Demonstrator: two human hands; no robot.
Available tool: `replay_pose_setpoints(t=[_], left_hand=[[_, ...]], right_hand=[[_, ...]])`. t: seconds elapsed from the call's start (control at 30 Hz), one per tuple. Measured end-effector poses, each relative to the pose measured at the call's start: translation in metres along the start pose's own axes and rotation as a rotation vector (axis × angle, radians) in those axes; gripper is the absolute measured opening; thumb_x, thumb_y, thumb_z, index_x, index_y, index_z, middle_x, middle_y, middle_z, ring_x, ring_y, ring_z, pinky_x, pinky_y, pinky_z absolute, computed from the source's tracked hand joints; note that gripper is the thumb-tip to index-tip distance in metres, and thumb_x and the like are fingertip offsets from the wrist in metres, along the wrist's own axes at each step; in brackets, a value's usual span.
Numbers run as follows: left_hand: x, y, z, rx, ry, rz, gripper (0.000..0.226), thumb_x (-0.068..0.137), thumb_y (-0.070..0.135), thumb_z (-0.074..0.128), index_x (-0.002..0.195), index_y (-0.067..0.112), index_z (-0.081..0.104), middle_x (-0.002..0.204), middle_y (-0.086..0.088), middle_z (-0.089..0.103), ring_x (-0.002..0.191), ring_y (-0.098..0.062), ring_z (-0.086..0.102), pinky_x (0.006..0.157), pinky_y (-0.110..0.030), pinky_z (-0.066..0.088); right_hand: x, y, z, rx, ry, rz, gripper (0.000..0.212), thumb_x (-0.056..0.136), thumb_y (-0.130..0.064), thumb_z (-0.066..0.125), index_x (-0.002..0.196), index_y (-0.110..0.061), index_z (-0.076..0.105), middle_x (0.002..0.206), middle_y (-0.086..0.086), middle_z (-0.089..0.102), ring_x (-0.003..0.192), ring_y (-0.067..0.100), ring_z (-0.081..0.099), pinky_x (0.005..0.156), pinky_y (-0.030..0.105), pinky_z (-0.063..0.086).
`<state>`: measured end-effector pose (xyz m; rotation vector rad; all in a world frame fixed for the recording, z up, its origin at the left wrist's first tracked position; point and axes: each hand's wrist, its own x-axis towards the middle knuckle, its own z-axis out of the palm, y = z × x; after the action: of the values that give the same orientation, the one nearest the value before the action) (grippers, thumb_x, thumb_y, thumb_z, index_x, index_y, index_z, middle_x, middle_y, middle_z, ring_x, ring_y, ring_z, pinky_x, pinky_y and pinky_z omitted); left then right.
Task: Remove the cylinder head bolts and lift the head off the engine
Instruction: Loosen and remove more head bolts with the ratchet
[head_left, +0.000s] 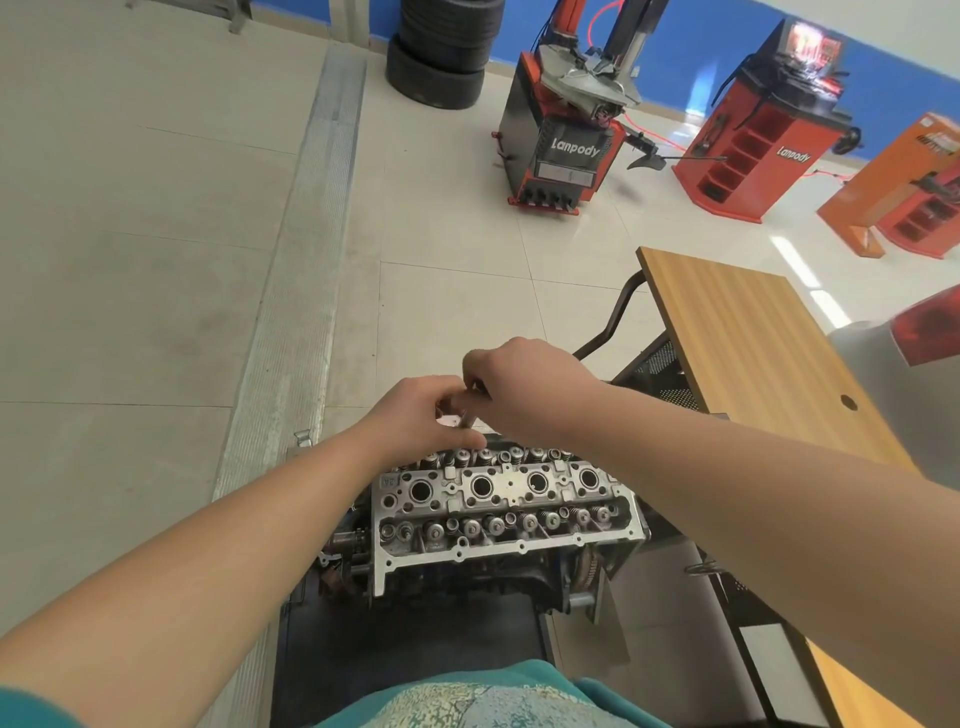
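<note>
The bare aluminium cylinder head (504, 506) sits on the engine block below me, its valve springs and several round plug wells facing up. Above its far edge both hands meet on a slim metal tool shaft (466, 415) that stands nearly upright. My left hand (415, 415) curls around the shaft's lower part. My right hand (511, 382) grips the top of it from the right. The shaft's lower end and the bolt under it are hidden behind my left hand.
A wooden-topped table (753, 353) stands close on the right, with a black mesh frame (665, 374) under it. A metal floor rail (306, 291) runs along the left. Tyres (441, 57) and red workshop machines (566, 130) stand far back on the tiled floor.
</note>
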<state>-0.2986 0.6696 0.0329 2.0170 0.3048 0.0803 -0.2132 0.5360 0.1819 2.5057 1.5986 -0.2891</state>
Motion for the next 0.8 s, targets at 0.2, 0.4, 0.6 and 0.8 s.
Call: replay_pose_setpoints(t=[0.2, 0.4, 0.6, 0.8], left_hand=[[-0.002, -0.005, -0.002, 0.015, -0.037, -0.041, 0.015, 0.080, 0.045, 0.084, 0.088, 0.033, 0.078, 0.085, 0.014, 0.078, 0.081, -0.007, 0.073, 0.073, -0.033, 0.059], [0.003, -0.008, -0.001, 0.108, -0.063, -0.052, 0.043, 0.061, 0.059, 0.096, 0.086, 0.050, 0.062, 0.084, 0.021, 0.067, 0.070, 0.000, 0.061, 0.057, -0.020, 0.047], [0.000, -0.026, 0.014, 0.418, -0.318, -0.207, 0.049, 0.078, 0.058, 0.086, 0.118, 0.032, 0.072, 0.107, 0.015, 0.069, 0.095, -0.008, 0.066, 0.085, -0.033, 0.057], [-0.001, -0.032, 0.025, 0.430, -0.297, -0.272, 0.054, 0.080, 0.047, 0.088, 0.126, 0.024, 0.071, 0.098, 0.008, 0.069, 0.087, -0.014, 0.069, 0.088, -0.043, 0.061]], right_hand=[[-0.006, 0.001, -0.010, 0.130, -0.053, -0.162, 0.026, 0.094, -0.047, 0.066, 0.120, -0.043, 0.070, 0.116, -0.013, 0.062, 0.091, 0.012, 0.061, 0.072, 0.033, 0.052], [-0.002, -0.002, -0.004, 0.049, -0.048, -0.083, 0.019, 0.100, -0.021, 0.059, 0.113, -0.031, 0.067, 0.101, -0.006, 0.064, 0.091, 0.022, 0.063, 0.067, 0.035, 0.052], [-0.006, 0.011, -0.004, 0.129, 0.029, -0.116, 0.030, 0.100, -0.013, 0.060, 0.105, -0.039, 0.074, 0.106, -0.014, 0.063, 0.092, 0.017, 0.062, 0.071, 0.036, 0.054], [-0.016, 0.028, -0.010, 0.222, 0.162, -0.064, 0.024, 0.102, -0.020, 0.060, 0.106, -0.039, 0.074, 0.102, -0.014, 0.064, 0.086, 0.012, 0.057, 0.072, 0.035, 0.053]])
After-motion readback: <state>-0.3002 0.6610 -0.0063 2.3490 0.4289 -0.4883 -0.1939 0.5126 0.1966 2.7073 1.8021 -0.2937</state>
